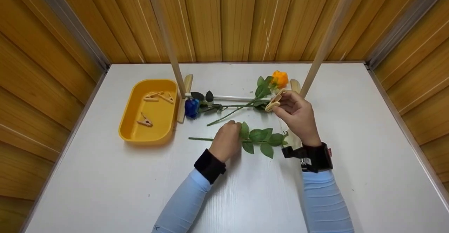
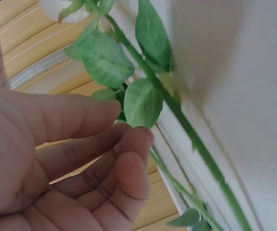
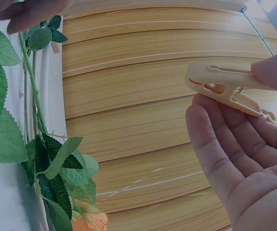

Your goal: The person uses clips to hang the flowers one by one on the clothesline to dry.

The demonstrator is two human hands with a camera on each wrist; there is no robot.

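My right hand [image 1: 296,115] pinches a pale yellow clothespin [image 3: 225,82] between thumb and fingers, raised above the right end of the flowers. Beside the green stem [image 2: 196,139] of a white rose [image 1: 289,140], my left hand [image 1: 227,140] has its fingers loosely bent. Its fingertips [image 2: 133,175] are right by a leaf [image 2: 144,103], with nothing seen gripped between them. The white bloom is partly hidden behind the right wrist strap. Farther back, an orange rose [image 1: 279,79] and a blue rose [image 1: 192,108] lie with their stems crossing.
At the left stands a yellow tray [image 1: 128,120] with several clothespins [image 1: 144,121] in it. Two wooden uprights [image 1: 321,47] rise from wooden feet, with a white bar [image 1: 231,98] between them low down. A wood-patterned wall [image 1: 231,22] closes off the back of the white table [image 1: 115,191].
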